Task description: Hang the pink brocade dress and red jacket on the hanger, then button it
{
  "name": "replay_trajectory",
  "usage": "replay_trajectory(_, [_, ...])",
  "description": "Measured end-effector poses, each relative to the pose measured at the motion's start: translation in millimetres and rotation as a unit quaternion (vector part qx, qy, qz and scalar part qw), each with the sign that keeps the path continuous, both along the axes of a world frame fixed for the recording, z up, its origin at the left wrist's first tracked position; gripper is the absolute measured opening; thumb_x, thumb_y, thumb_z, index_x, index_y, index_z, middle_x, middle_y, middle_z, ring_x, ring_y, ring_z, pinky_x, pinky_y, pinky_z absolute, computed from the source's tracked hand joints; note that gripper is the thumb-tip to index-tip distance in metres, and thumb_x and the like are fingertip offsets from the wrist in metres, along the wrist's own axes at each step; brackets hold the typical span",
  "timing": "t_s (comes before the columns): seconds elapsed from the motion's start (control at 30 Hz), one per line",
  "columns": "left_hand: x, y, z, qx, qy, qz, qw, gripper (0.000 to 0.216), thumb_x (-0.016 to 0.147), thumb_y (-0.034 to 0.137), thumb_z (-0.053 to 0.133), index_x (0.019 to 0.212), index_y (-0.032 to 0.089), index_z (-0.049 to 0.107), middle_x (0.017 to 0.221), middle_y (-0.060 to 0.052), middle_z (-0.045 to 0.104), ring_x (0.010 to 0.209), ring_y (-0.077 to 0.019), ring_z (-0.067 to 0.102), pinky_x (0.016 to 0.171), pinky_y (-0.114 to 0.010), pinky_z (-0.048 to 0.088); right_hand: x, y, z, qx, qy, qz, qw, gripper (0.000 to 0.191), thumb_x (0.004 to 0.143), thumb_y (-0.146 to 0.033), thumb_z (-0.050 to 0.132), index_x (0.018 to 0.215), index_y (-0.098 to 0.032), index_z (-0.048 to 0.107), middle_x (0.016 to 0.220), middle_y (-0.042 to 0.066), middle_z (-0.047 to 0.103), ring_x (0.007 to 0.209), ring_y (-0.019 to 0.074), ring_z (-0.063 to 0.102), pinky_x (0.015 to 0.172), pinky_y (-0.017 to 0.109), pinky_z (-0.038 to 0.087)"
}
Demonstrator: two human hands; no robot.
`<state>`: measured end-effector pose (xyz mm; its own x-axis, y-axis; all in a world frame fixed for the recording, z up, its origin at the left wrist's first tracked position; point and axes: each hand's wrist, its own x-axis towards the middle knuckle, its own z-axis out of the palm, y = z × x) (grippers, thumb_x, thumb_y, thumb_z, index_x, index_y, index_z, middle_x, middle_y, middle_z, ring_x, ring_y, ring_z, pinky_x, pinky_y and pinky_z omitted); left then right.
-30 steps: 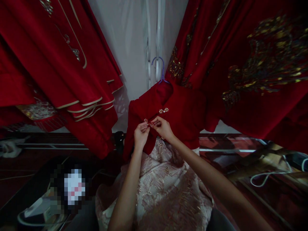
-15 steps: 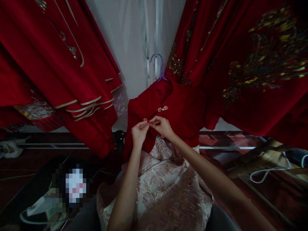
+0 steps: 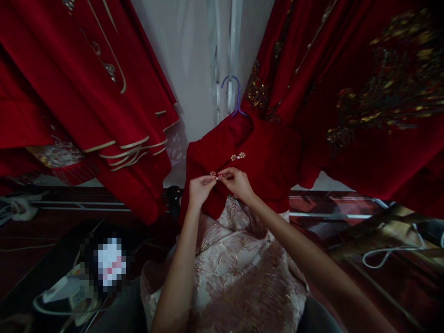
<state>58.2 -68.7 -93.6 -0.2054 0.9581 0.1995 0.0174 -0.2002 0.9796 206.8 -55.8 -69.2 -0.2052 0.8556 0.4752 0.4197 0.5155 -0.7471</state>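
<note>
Centrally, a beaded fastener (image 3: pixel 218 178) is pinched between the closed fingertips of the left hand (image 3: pixel 201 188) and right hand (image 3: pixel 239 183), at the front edge of a red jacket (image 3: pixel 268 157). Nearer the neckline, a second fastener (image 3: pixel 238 157) is seen; above, a purple hanger (image 3: pixel 238 95); below the lower edge, patterned fabric (image 3: pixel 229 277) is spread.

No lettering, label, brand, number or sign can be read. Whatever may be shown on the bright, pixelated rectangle (image 3: pixel 111 262) at the lower left is hidden by coarse blocks.
</note>
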Motion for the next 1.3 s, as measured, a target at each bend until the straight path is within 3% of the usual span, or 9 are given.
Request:
replay_trajectory(0.17, [1, 9, 6.7, -0.037, -0.02, -0.024, 0.999, 0.015, 0.055, 0.018, 0.074, 0.067, 0.011, 0.068, 0.069, -0.006, 0.07, 0.067, -0.0147, 0.064, 0.077, -0.031, 0.051, -2, 0, 0.6, 0.028, 0.005, -0.003, 1.0, 0.016, 0.081, -0.019, 0.054, 0.091, -0.019, 0.066, 0.089, 0.004, 0.067, 0.073, 0.0119, 0.064, 0.072, 0.025, 0.053])
replay_trajectory(0.3, [5, 9, -2.9, -0.025, -0.055, -0.007, 0.998, 0.014, 0.065, 0.017, 0.066, 0.077, 0.012, 0.061, 0.072, -0.004, 0.067, 0.067, -0.0123, 0.063, 0.073, -0.03, 0.051, 7, -11, -5.8, -0.013, 0.032, 0.036, 0.999, 0.028, 0.087, -0.021, 0.045, 0.112, -0.022, 0.058, 0.1, 0.004, 0.066, 0.088, 0.0134, 0.064, 0.074, 0.026, 0.054])
replay_trajectory(0.57, [-14, -3, -28.4, -0.013, 0.179, -0.071, 0.981, 0.014, 0.074, 0.009, 0.052, 0.085, 0.014, 0.059, 0.084, -0.006, 0.065, 0.08, -0.0136, 0.062, 0.083, -0.032, 0.048, 45, -48, -46.6, -0.02, -0.11, -0.055, 0.992, 0.024, 0.082, -0.017, 0.048, 0.104, -0.018, 0.054, 0.1, 0.009, 0.061, 0.091, 0.0191, 0.06, 0.083, 0.034, 0.049])
replay_trajectory(0.73, [-32, -8, -35.4, -0.031, 0.299, 0.004, 0.954, 0.033, 0.067, 0.011, 0.061, 0.099, 0.016, 0.058, 0.103, -0.009, 0.06, 0.091, -0.0171, 0.06, 0.088, -0.035, 0.046, 46, -42, -73.1, -0.049, -0.095, -0.093, 0.99, 0.036, 0.073, -0.016, 0.057, 0.108, -0.016, 0.048, 0.105, 0.013, 0.056, 0.087, 0.019, 0.059, 0.076, 0.033, 0.05])
replay_trajectory(0.87, [-37, -11, -32.0, -0.033, 0.259, -0.105, 0.96, 0.04, 0.074, 0.018, 0.06, 0.113, 0.018, 0.054, 0.111, -0.009, 0.058, 0.087, -0.0148, 0.06, 0.082, -0.032, 0.048, 46, -32, -84.6, -0.098, -0.068, -0.078, 0.99, 0.029, 0.073, -0.019, 0.059, 0.1, -0.016, 0.05, 0.084, 0.006, 0.061, 0.069, 0.0149, 0.058, 0.064, 0.028, 0.048])
replay_trajectory(0.93, [-36, -12, -27.8, -0.035, 0.269, -0.082, 0.959, 0.037, 0.076, 0.022, 0.059, 0.113, 0.019, 0.056, 0.102, -0.008, 0.061, 0.088, -0.016, 0.059, 0.083, -0.033, 0.047, 49, -31, -84.7, -0.126, -0.067, -0.074, 0.987, 0.021, 0.074, -0.022, 0.06, 0.093, -0.016, 0.053, 0.074, 0.004, 0.062, 0.064, 0.0144, 0.058, 0.06, 0.026, 0.046])
replay_trajectory(1.07, [-30, -13, -19.8, -0.005, 0.361, 0.053, 0.931, 0.034, 0.074, 0.022, 0.061, 0.108, 0.022, 0.063, 0.085, -0.006, 0.059, 0.096, -0.0216, 0.054, 0.092, -0.041, 0.041, 60, -38, -73.9, -0.2, -0.02, -0.048, 0.978, 0.016, 0.072, -0.03, 0.064, 0.081, -0.018, 0.058, 0.073, 0.004, 0.065, 0.066, 0.0146, 0.061, 0.062, 0.026, 0.046])
replay_trajectory(1.2, [-24, -10, -21.6, -0.002, 0.311, -0.018, 0.95, 0.035, 0.075, 0.013, 0.053, 0.109, 0.019, 0.059, 0.093, -0.006, 0.06, 0.086, -0.0165, 0.058, 0.084, -0.034, 0.047, 77, -54, -49.1, -0.286, 0.104, 0.016, 0.952, 0.028, 0.069, -0.039, 0.067, 0.085, -0.016, 0.061, 0.082, 0.006, 0.069, 0.075, 0.0148, 0.063, 0.065, 0.025, 0.047])
replay_trajectory(1.3, [-14, -9, -27.5, 0.051, 0.294, -0.071, 0.952, 0.035, 0.074, 0.01, 0.052, 0.108, 0.017, 0.055, 0.113, -0.009, 0.058, 0.1, -0.0173, 0.056, 0.092, -0.034, 0.044, 88, -64, -25.2, -0.337, 0.183, 0.033, 0.923, 0.036, 0.066, -0.041, 0.07, 0.091, -0.016, 0.064, 0.087, 0.006, 0.068, 0.071, 0.0125, 0.061, 0.06, 0.023, 0.047])
